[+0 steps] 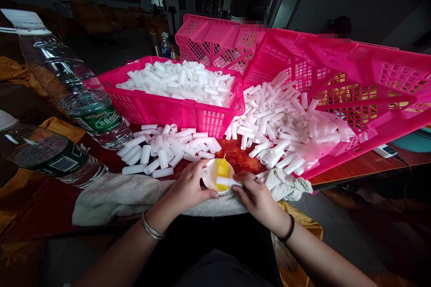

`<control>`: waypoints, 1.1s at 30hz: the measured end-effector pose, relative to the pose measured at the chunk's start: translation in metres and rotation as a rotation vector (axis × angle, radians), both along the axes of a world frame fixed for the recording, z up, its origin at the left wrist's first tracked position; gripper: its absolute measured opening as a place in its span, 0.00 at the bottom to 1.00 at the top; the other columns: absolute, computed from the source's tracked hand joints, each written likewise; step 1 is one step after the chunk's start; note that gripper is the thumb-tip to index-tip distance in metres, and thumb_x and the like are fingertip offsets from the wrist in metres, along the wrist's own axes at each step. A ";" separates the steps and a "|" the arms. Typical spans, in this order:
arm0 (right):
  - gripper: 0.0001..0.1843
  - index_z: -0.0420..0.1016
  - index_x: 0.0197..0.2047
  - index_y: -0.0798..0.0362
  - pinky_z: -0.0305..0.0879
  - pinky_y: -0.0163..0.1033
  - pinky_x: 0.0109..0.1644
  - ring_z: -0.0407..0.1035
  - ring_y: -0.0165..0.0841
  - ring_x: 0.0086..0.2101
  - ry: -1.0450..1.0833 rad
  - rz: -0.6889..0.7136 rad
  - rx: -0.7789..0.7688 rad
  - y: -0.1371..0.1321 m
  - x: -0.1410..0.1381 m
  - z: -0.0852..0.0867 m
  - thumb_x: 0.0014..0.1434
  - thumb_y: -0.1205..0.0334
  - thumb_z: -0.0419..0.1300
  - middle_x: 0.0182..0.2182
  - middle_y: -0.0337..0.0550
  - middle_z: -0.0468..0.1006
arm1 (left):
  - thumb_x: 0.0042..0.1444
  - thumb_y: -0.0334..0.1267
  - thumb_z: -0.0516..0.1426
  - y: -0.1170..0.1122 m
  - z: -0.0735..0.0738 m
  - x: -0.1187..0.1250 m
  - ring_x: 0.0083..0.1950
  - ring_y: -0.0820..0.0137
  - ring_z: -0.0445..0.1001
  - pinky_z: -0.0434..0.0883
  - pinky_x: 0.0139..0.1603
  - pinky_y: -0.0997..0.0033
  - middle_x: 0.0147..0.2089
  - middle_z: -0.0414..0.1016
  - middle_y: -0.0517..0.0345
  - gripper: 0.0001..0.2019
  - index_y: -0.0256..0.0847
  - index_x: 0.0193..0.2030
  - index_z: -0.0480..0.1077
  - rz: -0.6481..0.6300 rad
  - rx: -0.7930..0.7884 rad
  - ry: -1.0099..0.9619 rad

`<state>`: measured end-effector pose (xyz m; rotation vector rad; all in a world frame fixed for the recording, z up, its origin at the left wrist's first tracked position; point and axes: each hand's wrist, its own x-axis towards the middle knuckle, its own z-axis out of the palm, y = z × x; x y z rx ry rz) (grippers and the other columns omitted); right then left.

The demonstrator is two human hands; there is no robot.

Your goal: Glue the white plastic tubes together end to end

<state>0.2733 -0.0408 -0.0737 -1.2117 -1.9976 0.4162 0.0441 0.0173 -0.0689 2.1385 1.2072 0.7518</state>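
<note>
- Head view: the small bowl (pixel 211 181) sits over the towel (pixel 117 199), which probably cushions the work edge and forearms.
- The left hand (pixel 191 186) curls round the bowl's left side, thumb along its near rim, fingers clamped there with 1 upright tube (pixel 205 173) beside them; this grip seems meant to steady the bowl.
- The right hand (pixel 252 190), at the bowl's right, has thumb and fingers pinched on 1 white tube (pixel 225 182), its far end over the yellow block (pixel 222 168) inside the bowl.
- Both forearms angle inward to the bowl, wrists low.
- Loose tubes (pixel 164 145) lie beyond the bowl to its left, likely for easy reach; the tipped basket (pixel 357 78) spills more beyond its right.
</note>
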 end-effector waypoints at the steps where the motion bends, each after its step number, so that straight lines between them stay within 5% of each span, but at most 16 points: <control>1: 0.08 0.72 0.47 0.52 0.74 0.45 0.45 0.74 0.39 0.42 -0.080 0.047 0.093 -0.001 0.002 0.000 0.65 0.67 0.55 0.43 0.51 0.77 | 0.38 0.44 0.72 0.000 0.000 0.000 0.59 0.50 0.70 0.69 0.58 0.46 0.58 0.69 0.44 0.40 0.44 0.59 0.60 -0.003 -0.005 0.001; 5: 0.11 0.73 0.44 0.50 0.73 0.47 0.47 0.73 0.39 0.44 -0.137 0.159 0.292 -0.001 0.005 -0.003 0.63 0.73 0.55 0.45 0.50 0.77 | 0.42 0.44 0.70 -0.001 0.002 -0.003 0.61 0.50 0.67 0.69 0.58 0.47 0.59 0.66 0.41 0.36 0.41 0.56 0.59 -0.040 0.117 -0.003; 9: 0.04 0.70 0.42 0.48 0.75 0.43 0.43 0.75 0.37 0.42 0.381 -0.042 0.080 0.001 -0.005 0.005 0.63 0.64 0.59 0.41 0.48 0.77 | 0.62 0.35 0.51 -0.005 0.019 -0.011 0.55 0.58 0.71 0.71 0.54 0.55 0.50 0.70 0.45 0.08 0.39 0.48 0.61 -0.051 0.281 0.048; 14: 0.07 0.72 0.41 0.48 0.74 0.37 0.37 0.75 0.34 0.36 0.650 0.002 -0.152 -0.003 -0.016 0.034 0.60 0.58 0.62 0.37 0.44 0.79 | 0.64 0.34 0.50 -0.014 0.049 -0.015 0.44 0.63 0.75 0.74 0.45 0.63 0.44 0.74 0.51 0.10 0.40 0.52 0.64 -0.151 0.372 0.220; 18: 0.09 0.74 0.39 0.50 0.68 0.34 0.28 0.70 0.30 0.27 0.564 0.049 -0.294 -0.007 -0.018 0.054 0.59 0.55 0.63 0.28 0.39 0.76 | 0.63 0.32 0.52 -0.027 0.066 -0.008 0.40 0.60 0.75 0.74 0.41 0.60 0.39 0.76 0.52 0.11 0.40 0.51 0.67 -0.153 0.568 0.413; 21: 0.08 0.72 0.38 0.52 0.65 0.34 0.27 0.68 0.29 0.25 0.392 0.040 -0.257 -0.009 -0.018 0.065 0.62 0.56 0.59 0.26 0.39 0.74 | 0.62 0.34 0.53 -0.041 0.073 0.002 0.38 0.58 0.75 0.73 0.38 0.59 0.37 0.76 0.51 0.10 0.39 0.49 0.69 -0.121 0.553 0.441; 26: 0.16 0.63 0.25 0.50 0.59 0.35 0.27 0.62 0.29 0.22 0.080 0.008 0.214 -0.016 -0.027 0.073 0.66 0.65 0.49 0.19 0.37 0.66 | 0.64 0.36 0.51 -0.071 0.079 0.028 0.34 0.67 0.75 0.72 0.33 0.70 0.35 0.77 0.56 0.06 0.41 0.38 0.67 -0.203 -0.009 0.088; 28: 0.19 0.58 0.22 0.50 0.56 0.34 0.24 0.58 0.28 0.19 0.067 -0.057 0.221 -0.022 -0.032 0.073 0.66 0.65 0.48 0.17 0.34 0.62 | 0.63 0.34 0.50 -0.084 0.078 0.041 0.34 0.66 0.76 0.73 0.35 0.69 0.35 0.77 0.56 0.05 0.41 0.37 0.66 -0.190 -0.089 0.061; 33: 0.20 0.61 0.23 0.50 0.58 0.31 0.22 0.60 0.27 0.17 -0.001 -0.252 -0.021 -0.061 0.003 0.078 0.69 0.59 0.48 0.17 0.34 0.64 | 0.62 0.35 0.52 -0.095 0.069 0.042 0.46 0.55 0.75 0.74 0.45 0.56 0.46 0.76 0.45 0.12 0.36 0.52 0.66 -0.212 0.222 0.266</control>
